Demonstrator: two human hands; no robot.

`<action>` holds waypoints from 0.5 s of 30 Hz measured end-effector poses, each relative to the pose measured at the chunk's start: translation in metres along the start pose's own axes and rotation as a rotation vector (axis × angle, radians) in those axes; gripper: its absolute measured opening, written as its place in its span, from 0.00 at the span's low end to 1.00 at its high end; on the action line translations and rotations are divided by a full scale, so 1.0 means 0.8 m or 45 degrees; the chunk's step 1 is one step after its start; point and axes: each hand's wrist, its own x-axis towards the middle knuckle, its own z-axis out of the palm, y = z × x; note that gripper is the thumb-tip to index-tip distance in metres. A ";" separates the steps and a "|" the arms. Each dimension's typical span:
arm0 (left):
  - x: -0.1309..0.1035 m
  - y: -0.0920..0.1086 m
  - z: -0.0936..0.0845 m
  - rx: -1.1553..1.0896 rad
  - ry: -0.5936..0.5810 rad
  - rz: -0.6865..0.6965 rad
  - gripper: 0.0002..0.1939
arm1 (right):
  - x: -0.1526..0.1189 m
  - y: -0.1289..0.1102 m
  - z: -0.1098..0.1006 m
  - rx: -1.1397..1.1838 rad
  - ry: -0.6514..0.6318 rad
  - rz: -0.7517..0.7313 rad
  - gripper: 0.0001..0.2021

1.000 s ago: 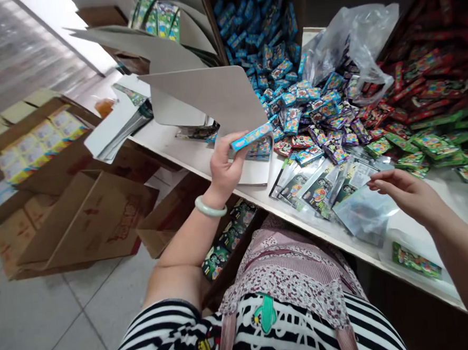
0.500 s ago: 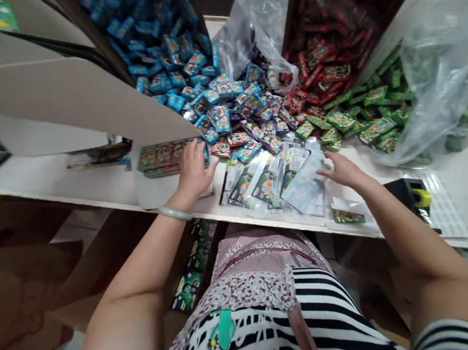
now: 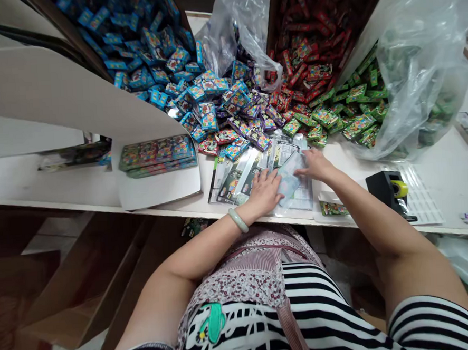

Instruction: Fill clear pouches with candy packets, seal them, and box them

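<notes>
My left hand, below a pale green bangle, rests with spread fingers on the overlapping clear printed bags. At the right end of those bags, my right hand touches the top edge of a pale translucent bag, thumb and fingers apart. Stacked strips of small colourful packets lie on a white board at the left, untouched. Behind the bags spread small blue packets, purple packets, red packets and green packets.
A black tape dispenser stands at the right beside a small green packet. Large clear plastic bags bulge at the right rear. A tall white panel rises at the left. Cardboard boxes are below the table.
My left hand has left the stacked packet strips and moved right onto the clear bags. My right hand stays by the pale bag. The view has shifted right.
</notes>
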 end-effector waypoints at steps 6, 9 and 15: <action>0.001 -0.001 0.007 -0.155 0.104 0.004 0.31 | 0.015 0.036 -0.004 0.342 0.062 0.174 0.34; 0.002 -0.007 0.003 -0.272 0.192 0.012 0.32 | 0.009 0.048 -0.023 0.432 0.104 0.195 0.19; 0.008 -0.029 -0.047 -1.196 0.320 0.098 0.21 | -0.046 0.028 -0.093 1.196 0.078 -0.440 0.19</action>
